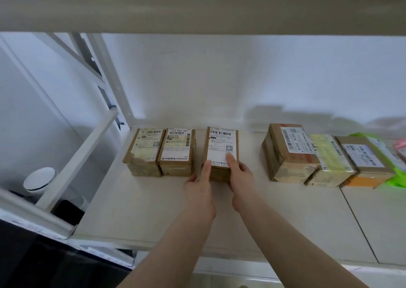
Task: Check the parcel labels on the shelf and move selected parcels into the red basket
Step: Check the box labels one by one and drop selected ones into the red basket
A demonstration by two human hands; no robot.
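Both hands [219,178] grip upright parcel [222,147], label skyward.

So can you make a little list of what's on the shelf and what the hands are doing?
shelf: white shelf board
held parcel: brown box with a white label, standing apart from the others
left hand: grip on the box's left front corner
right hand: grip on its right side, thumb on the label
left group: two brown boxes, side by side
right group: row of parcels
red basket: not in view
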